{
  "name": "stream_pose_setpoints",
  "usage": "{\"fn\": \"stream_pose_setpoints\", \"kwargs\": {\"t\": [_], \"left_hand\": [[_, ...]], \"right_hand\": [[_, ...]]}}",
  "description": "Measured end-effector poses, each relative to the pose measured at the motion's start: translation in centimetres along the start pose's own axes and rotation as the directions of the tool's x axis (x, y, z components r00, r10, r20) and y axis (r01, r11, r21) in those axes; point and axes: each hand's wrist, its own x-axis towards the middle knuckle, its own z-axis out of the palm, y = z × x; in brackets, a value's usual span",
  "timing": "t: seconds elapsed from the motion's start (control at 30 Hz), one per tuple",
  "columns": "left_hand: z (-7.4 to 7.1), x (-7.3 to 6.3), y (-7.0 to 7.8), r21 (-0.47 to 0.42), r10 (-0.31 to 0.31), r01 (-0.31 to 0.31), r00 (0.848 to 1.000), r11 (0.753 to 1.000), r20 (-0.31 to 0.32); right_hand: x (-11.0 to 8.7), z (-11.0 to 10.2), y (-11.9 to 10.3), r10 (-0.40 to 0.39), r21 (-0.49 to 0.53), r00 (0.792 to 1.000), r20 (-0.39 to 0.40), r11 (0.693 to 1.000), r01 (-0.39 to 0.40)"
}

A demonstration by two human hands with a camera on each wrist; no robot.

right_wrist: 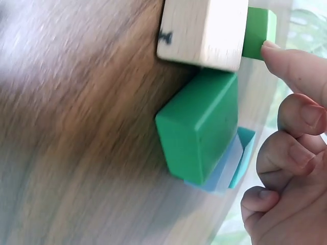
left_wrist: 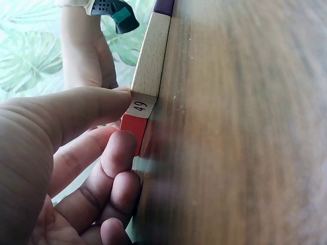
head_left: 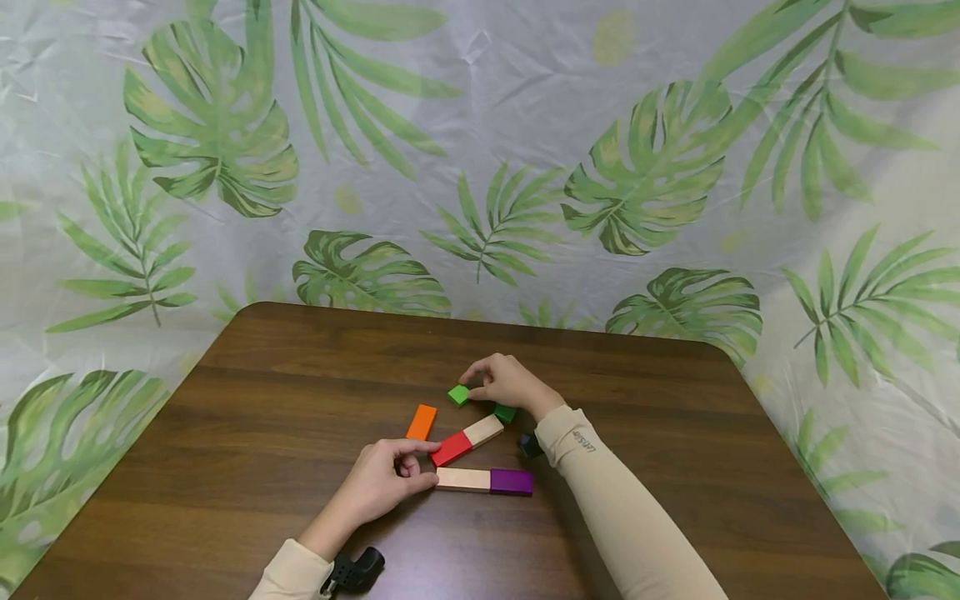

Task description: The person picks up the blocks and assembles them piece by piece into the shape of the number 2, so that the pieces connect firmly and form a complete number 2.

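Note:
My left hand (head_left: 378,479) reaches to two end-to-end pairs of blocks. Its index finger touches the red block (head_left: 452,449), and its thumb touches the end of a plain wood block (head_left: 462,479); the left wrist view shows 49 on that end. My right hand (head_left: 513,385) pinches a small bright green block (head_left: 458,395) between thumb and index finger, the other fingers curled. Below this hand lies a dark green block (right_wrist: 199,127), touching or nearly touching the corner of another plain wood block (head_left: 483,430) that adjoins the red one.
A purple block (head_left: 512,482) continues the nearer row. An orange block (head_left: 422,422) lies left of the red one. Behind the dark green block, blue (right_wrist: 225,166) and teal (right_wrist: 244,153) pieces show partly. The brown table (head_left: 300,383) ends at a leaf-patterned curtain (head_left: 480,167).

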Motion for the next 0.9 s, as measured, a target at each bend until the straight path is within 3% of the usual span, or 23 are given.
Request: {"fn": "stream_pose_setpoints", "kwargs": {"t": [0.33, 0.67, 0.9], "left_hand": [[-0.1, 0.0, 0.1, 0.004, 0.0, 0.0, 1.0, 1.0, 0.004], [-0.1, 0.0, -0.1, 0.015, 0.009, -0.009, 1.0, 1.0, 0.005], [-0.2, 0.0, -0.2, 0.008, 0.021, -0.021, 1.0, 1.0, 0.013]], "right_hand": [[0.4, 1.1, -2.5, -0.103, -0.014, 0.993, 0.055, 0.994, 0.104], [0.9, 2.6, -4.7, -0.13, -0.115, 0.983, 0.127, 0.983, 0.145], [1.4, 3.3, -4.9, -0.133, -0.118, 0.981, 0.143, 0.982, 0.15]]}}
